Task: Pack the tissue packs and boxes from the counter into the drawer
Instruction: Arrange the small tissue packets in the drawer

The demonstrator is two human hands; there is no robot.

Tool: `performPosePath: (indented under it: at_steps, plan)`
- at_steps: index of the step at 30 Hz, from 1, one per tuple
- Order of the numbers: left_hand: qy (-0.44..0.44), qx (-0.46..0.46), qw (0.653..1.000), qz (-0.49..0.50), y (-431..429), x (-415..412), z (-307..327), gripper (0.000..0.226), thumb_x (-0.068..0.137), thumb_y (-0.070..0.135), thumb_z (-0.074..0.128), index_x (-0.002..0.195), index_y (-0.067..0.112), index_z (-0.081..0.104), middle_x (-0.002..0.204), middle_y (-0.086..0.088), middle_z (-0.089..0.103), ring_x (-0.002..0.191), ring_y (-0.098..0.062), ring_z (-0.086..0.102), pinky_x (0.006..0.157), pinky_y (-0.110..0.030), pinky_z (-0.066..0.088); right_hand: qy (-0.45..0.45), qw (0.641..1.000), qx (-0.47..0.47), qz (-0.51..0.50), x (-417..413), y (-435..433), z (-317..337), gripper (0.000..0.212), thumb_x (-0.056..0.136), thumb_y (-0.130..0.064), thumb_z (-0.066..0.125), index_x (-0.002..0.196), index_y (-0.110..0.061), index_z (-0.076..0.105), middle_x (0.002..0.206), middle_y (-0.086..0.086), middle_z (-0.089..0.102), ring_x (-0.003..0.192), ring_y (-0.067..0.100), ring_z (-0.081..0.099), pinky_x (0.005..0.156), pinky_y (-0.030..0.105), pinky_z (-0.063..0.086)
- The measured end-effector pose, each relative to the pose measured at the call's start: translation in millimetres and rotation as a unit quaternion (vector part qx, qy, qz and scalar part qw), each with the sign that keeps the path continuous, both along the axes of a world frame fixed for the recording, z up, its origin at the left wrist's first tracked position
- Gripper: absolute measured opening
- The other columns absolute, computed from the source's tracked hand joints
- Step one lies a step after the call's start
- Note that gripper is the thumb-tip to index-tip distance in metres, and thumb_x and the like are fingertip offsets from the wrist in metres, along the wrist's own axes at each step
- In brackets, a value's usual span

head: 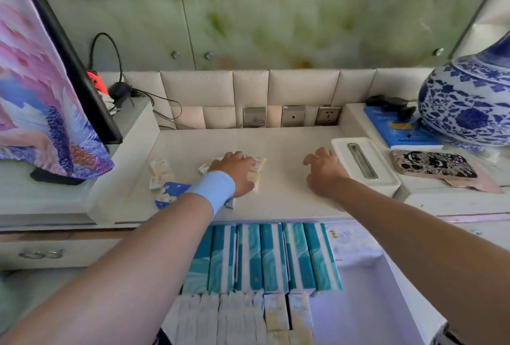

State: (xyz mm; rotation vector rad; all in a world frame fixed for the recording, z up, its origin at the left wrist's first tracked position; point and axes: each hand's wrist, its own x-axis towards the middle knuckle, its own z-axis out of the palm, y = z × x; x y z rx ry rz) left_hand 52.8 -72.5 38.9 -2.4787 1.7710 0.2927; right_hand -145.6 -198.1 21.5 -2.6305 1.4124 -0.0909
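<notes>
Plainly, the left hand (234,172) is laid over a cluster of small cream packs (259,164) near the middle of the counter (276,143). Its fingers are curled down round them, so that several are gripped at once. The right hand (325,175) is held just beside the white tissue box (364,164), with fingers loosely bent and nothing held in them. Two loose cream packs (159,166) and a blue pack (169,195) are seen on the counter to the left of the wrist.

Below, the drawer (372,303) is seen open. A row of teal packs (262,256) is stood on edge at the back and white packs (220,317) are ranged in front (a bare strip is seen along its right side).

The chief risk is judged to lie in the handful. So many slick little packs are taken in one grasp that an outer one could be squeezed free, dropped short of the drawer or knocked off the counter's front edge. The blue pack could be swept off by the forearm when the load is drawn back. Should the box be taken one-handed, it could be tipped against the phone (433,166) close beside it.
</notes>
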Motion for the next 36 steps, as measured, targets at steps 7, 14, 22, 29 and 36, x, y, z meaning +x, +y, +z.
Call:
performPosePath:
  at_steps: [7, 14, 22, 29, 36]
  plan:
    - [0.097, -0.002, 0.984, 0.15, -26, 61, -26, 0.078, 0.081, 0.055, 0.061, 0.148, 0.039, 0.025, 0.153, -0.002, 0.024, 0.137, -0.033, 0.027, 0.107, -0.05, 0.035, 0.029, 0.995, 0.062, -0.079, 35, -44, -20, 0.059, 0.082, -0.004, 0.057, 0.137, -0.015, 0.038, 0.136, 0.016, 0.031, 0.128, 0.036, 0.036, 0.098, 0.043, 0.045]
    - [0.144, 0.008, 0.968, 0.203, -42, 85, -56, 0.084, 0.085, 0.062, 0.057, 0.153, 0.042, 0.012, 0.155, -0.007, 0.023, 0.138, -0.036, 0.029, 0.109, -0.047, 0.035, -0.071, 0.985, 0.113, -0.105, 64, -65, -34, 0.047, 0.085, -0.001, 0.054, 0.13, -0.015, 0.053, 0.131, 0.015, 0.035, 0.112, 0.037, 0.055, 0.094, 0.037, 0.051]
    - [0.107, 0.018, 0.982, 0.156, -60, 75, -64, 0.049, 0.09, 0.055, 0.045, 0.134, 0.034, 0.05, 0.135, -0.009, 0.041, 0.125, -0.036, 0.035, 0.101, -0.05, 0.041, 0.017, 0.982, -0.053, 0.179, 141, -16, -52, 0.07, 0.082, -0.006, 0.062, 0.144, -0.026, 0.035, 0.133, 0.007, 0.036, 0.118, 0.028, 0.04, 0.089, 0.04, 0.049]
    - [0.132, -0.037, 0.968, 0.212, -61, 75, -65, 0.04, 0.09, 0.042, 0.052, 0.128, 0.032, 0.053, 0.128, -0.008, 0.042, 0.12, -0.034, 0.041, 0.091, -0.043, 0.045, 0.103, 0.984, 0.028, 0.144, 140, -22, -68, 0.092, 0.082, -0.013, 0.063, 0.15, -0.036, 0.006, 0.137, 0.003, 0.037, 0.122, 0.029, 0.039, 0.09, 0.049, 0.046]
    - [0.185, -0.062, 0.963, 0.187, -76, 61, -66, 0.036, 0.079, 0.039, 0.064, 0.115, 0.031, 0.062, 0.119, -0.002, 0.054, 0.11, -0.028, 0.052, 0.087, -0.039, 0.051, 0.118, 0.979, 0.089, 0.139, 118, -42, -62, 0.057, 0.078, -0.035, 0.062, 0.131, -0.026, 0.041, 0.125, 0.005, 0.038, 0.118, 0.026, 0.038, 0.092, 0.044, 0.048]
